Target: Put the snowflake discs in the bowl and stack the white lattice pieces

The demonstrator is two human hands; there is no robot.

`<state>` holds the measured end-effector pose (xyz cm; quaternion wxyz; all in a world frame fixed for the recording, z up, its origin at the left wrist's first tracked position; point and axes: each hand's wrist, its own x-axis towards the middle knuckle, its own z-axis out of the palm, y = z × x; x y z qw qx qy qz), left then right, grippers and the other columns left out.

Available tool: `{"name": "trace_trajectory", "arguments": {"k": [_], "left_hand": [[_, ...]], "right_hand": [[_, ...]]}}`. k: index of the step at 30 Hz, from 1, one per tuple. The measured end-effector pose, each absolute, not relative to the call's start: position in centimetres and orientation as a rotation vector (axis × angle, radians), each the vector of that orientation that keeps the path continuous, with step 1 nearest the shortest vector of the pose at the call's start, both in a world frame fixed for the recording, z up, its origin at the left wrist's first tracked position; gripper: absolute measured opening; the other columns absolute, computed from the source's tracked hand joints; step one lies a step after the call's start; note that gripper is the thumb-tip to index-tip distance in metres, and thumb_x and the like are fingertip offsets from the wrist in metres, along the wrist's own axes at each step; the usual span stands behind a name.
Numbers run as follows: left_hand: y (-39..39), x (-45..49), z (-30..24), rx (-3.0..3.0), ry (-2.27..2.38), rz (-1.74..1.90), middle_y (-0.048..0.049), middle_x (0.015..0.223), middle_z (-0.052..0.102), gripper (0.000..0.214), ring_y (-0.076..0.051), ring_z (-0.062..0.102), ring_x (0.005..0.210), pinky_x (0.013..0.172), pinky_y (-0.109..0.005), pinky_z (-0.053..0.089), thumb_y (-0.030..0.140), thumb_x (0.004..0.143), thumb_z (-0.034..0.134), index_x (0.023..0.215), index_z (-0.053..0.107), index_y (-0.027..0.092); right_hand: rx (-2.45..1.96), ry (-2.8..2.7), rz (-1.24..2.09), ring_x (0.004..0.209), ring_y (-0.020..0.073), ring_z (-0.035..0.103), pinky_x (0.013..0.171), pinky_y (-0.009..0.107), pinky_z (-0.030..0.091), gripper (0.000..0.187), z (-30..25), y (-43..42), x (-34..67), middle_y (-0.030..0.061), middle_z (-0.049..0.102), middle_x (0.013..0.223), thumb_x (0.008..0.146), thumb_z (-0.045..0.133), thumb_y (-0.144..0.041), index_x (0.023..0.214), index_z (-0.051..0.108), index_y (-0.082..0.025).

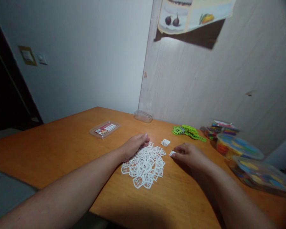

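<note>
A loose heap of white plastic lattice pieces (145,162), like small curved window grilles, lies on the wooden table in front of me. My left hand (135,147) rests at the heap's far left edge, its fingers loosely bent and partly hidden behind the thumb side; I see nothing gripped in it. To the right of the heap, my right hand (187,154) pinches a white lattice piece (172,153) between thumb and fingertips, low over the tabletop. Whether it is one piece or a few together I cannot tell. Between the hands, slightly farther back, stands a small neat stack of lattice pieces (165,142).
Green and grey toothed plastic parts (188,131) lie toward the back right. Along the right side are a box of colourful items (220,129), a round lidded tub (238,146) and a rectangular tub (264,175). Behind are a clear lid (105,129) and a clear container (143,116).
</note>
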<state>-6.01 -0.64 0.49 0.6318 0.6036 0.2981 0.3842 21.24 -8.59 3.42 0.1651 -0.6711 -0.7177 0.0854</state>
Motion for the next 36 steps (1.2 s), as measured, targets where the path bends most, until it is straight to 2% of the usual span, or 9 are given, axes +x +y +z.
{"name": "trace_trajectory", "arguments": {"k": [5,10,13,21,27,33,36], "left_hand": [[-0.8,-6.0,0.6,1.386,0.69,0.891,-0.0099,0.098,0.066,0.061,-0.022,0.059,0.097,0.095,-0.038,0.041,0.07,0.078,0.059,0.101,0.065,0.014],[-0.9,-6.0,0.7,1.398,0.677,0.89,-0.0094,0.097,0.066,0.059,-0.021,0.058,0.095,0.093,-0.036,0.042,0.069,0.08,0.058,0.1,0.065,0.013],[-0.9,-6.0,0.8,1.396,0.675,0.896,-0.0087,0.095,0.065,0.059,-0.02,0.058,0.092,0.091,-0.035,0.042,0.069,0.08,0.059,0.099,0.065,0.014],[-1.1,-6.0,0.9,1.454,0.691,0.912,-0.009,0.098,0.066,0.055,-0.02,0.059,0.093,0.087,-0.034,0.044,0.066,0.082,0.058,0.1,0.065,0.014],[-1.8,-5.9,1.6,1.636,0.704,0.919,-0.0052,0.093,0.066,0.042,-0.016,0.059,0.084,0.077,-0.029,0.045,0.048,0.075,0.075,0.099,0.066,0.015],[-2.4,-5.8,1.4,1.579,0.627,0.84,-0.0008,0.071,0.062,0.035,-0.011,0.053,0.064,0.059,-0.023,0.039,0.046,0.071,0.077,0.081,0.065,0.015],[-2.7,-5.8,1.6,1.531,0.633,0.834,-0.0003,0.067,0.061,0.035,-0.011,0.052,0.061,0.056,-0.023,0.037,0.046,0.07,0.078,0.077,0.063,0.015]], "right_hand": [[-1.86,-2.16,0.025,0.088,0.0211,0.056,0.077,0.03,0.038,0.03,2.8,-8.3,18.4,0.0078,0.064,0.09,0.084,0.061,-0.046,0.093,0.075,-0.022],[-1.938,-2.198,-0.153,0.085,0.0221,0.053,0.071,0.032,0.033,0.039,2.7,-8.2,16.5,0.0087,0.063,0.086,0.088,0.056,-0.055,0.076,0.073,-0.022],[-1.958,-2.206,-0.178,0.082,0.0216,0.052,0.066,0.031,0.03,0.041,2.7,-8.1,16.2,0.0091,0.063,0.084,0.088,0.056,-0.055,0.074,0.071,-0.02],[-1.839,-2.128,-0.081,0.083,0.0201,0.054,0.07,0.03,0.034,0.028,2.3,-8.0,16.3,0.007,0.064,0.083,0.091,0.053,-0.039,0.078,0.069,-0.02],[-1.569,-1.958,0.156,0.075,0.0157,0.056,0.066,0.026,0.037,0.027,2.3,-8.6,14.8,0.0025,0.065,0.078,0.095,0.047,-0.034,0.08,0.065,-0.02],[-1.43,-1.912,0.31,0.071,0.0148,0.058,0.064,0.025,0.041,0.029,2.1,-9.2,13.0,0.0012,0.065,0.076,0.096,0.047,-0.037,0.083,0.066,-0.02],[-1.407,-1.949,0.181,0.081,0.017,0.06,0.073,0.028,0.045,0.022,2.5,-9.6,12.9,0.0044,0.068,0.092,0.094,0.051,-0.033,0.103,0.067,-0.02]]}}
